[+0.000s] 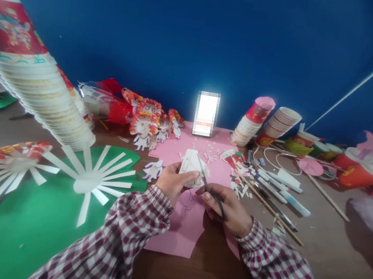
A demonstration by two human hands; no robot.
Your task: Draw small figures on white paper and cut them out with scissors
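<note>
- Right hand (228,208) grasps the scissors (205,183) at the handle end.
- Left hand (172,183) pinches the near edge of the white paper (190,160), thumb on top.
- The paper, over a pink sheet (170,243), seems light, bendy, tearable; best held flat, clear of the scissors.

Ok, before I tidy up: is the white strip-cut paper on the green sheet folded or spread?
Spread: the white strip-cut paper fans its strips outward from a round centre over the green sheet.
</note>
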